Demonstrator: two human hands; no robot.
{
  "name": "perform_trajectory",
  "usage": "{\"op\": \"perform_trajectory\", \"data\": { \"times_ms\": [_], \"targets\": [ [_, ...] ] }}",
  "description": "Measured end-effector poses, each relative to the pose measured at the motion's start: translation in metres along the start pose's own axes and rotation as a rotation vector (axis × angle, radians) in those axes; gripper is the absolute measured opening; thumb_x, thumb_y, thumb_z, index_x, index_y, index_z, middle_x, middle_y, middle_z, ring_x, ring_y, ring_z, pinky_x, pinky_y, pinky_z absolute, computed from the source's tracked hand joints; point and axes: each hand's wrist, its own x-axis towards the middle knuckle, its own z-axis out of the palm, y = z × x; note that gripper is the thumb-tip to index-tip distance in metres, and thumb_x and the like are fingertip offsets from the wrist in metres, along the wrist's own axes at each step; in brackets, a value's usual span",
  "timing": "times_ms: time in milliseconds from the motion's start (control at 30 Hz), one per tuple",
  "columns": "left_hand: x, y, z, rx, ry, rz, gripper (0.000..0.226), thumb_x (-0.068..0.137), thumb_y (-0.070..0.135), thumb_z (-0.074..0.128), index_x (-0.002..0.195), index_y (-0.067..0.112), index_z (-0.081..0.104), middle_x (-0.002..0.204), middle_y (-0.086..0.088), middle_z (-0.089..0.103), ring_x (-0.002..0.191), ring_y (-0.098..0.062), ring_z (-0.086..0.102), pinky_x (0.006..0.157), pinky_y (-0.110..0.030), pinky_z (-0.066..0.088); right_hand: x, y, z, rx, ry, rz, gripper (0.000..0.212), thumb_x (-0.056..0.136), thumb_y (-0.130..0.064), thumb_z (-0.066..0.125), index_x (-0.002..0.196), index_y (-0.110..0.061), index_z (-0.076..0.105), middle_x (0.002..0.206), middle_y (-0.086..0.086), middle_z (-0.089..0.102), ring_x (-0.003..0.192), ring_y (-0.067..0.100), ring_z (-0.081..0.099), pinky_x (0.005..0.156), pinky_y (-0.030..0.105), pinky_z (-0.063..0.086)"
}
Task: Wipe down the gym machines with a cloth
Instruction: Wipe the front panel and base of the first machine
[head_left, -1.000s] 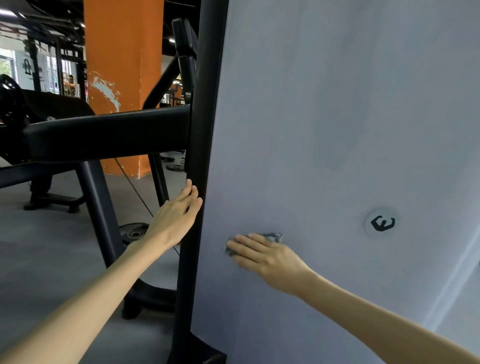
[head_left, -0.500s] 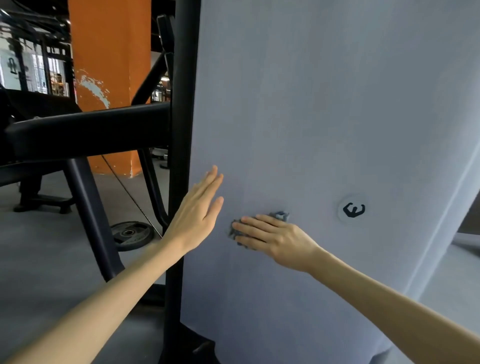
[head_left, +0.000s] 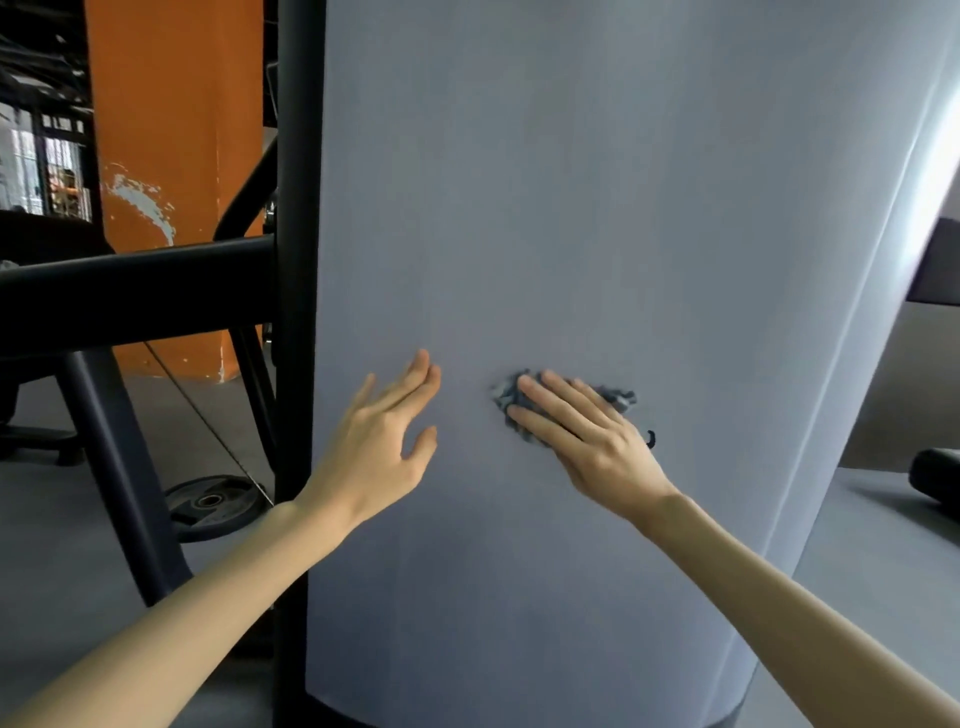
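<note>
A tall pale grey panel (head_left: 597, 208) of a gym machine fills the middle and right of the view. My right hand (head_left: 587, 441) presses a small crumpled blue-grey cloth (head_left: 506, 397) flat against the panel with straight fingers; the hand covers most of the cloth. My left hand (head_left: 384, 447) is held up beside it at the panel's left part, fingers straight and spread, holding nothing; I cannot tell whether it touches the panel. A black logo mark on the panel is almost fully hidden behind my right hand.
A black upright post (head_left: 296, 260) borders the panel on the left, with a black crossbar (head_left: 135, 296) and slanted legs joining it. A weight plate (head_left: 213, 504) lies on the grey floor. An orange pillar (head_left: 176, 171) stands behind. A dark object (head_left: 935, 473) lies at the right.
My left hand left the black post and moved right, in front of the grey panel. My right hand slid the cloth rightward across the panel, covering the logo. The view shifted right.
</note>
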Motion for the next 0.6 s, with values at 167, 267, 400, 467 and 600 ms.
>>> {"op": "perform_trajectory", "data": {
  "times_ms": [167,267,400,467,600],
  "targets": [
    [0.003,0.006,-0.005,0.069,0.030,0.017,0.073,0.085,0.049,0.025,0.149,0.016,0.038,0.155,0.014,0.020,0.135,0.016,0.012,0.119,-0.021,0.000,0.089,0.049,-0.031,-0.037,0.231,0.226,0.042,0.095,0.004,0.050,0.135,-0.009,0.057,0.148,0.010,0.046,0.139,0.027,0.040,0.117,0.042,0.030],
    [0.005,0.013,-0.006,0.091,0.071,-0.001,0.072,0.085,0.046,0.025,0.145,0.014,0.046,0.153,0.008,0.031,0.135,0.007,0.028,0.118,-0.028,0.009,0.143,0.049,-0.030,0.013,0.395,0.464,0.042,0.095,-0.001,0.044,0.134,-0.007,0.057,0.148,0.014,0.044,0.140,0.033,0.037,0.118,0.039,0.022],
    [0.005,0.012,-0.010,0.214,0.093,0.075,0.058,0.087,0.032,0.036,0.136,0.008,0.056,0.145,-0.004,0.049,0.128,-0.014,0.051,0.111,-0.046,0.029,0.127,-0.008,0.012,0.055,0.220,0.070,0.029,0.096,-0.009,0.054,0.121,-0.008,0.067,0.141,0.014,0.052,0.134,0.033,0.046,0.112,0.045,0.034],
    [0.004,0.008,-0.011,0.199,0.057,0.094,0.054,0.090,0.024,0.046,0.142,0.009,0.050,0.149,-0.001,0.042,0.133,-0.013,0.047,0.113,-0.048,0.032,0.107,-0.018,0.020,0.047,0.072,-0.128,0.029,0.098,-0.014,0.055,0.125,-0.012,0.066,0.143,0.010,0.052,0.134,0.027,0.047,0.114,0.039,0.034],
    [0.003,0.006,-0.015,0.171,-0.055,0.024,0.067,0.089,0.040,0.029,0.152,0.021,0.029,0.157,0.016,0.014,0.139,0.006,0.017,0.119,-0.028,0.012,0.111,0.030,-0.007,-0.011,0.218,-0.022,0.031,0.098,-0.005,0.054,0.127,-0.010,0.063,0.142,0.012,0.052,0.131,0.028,0.050,0.108,0.040,0.040]
  ]
}}
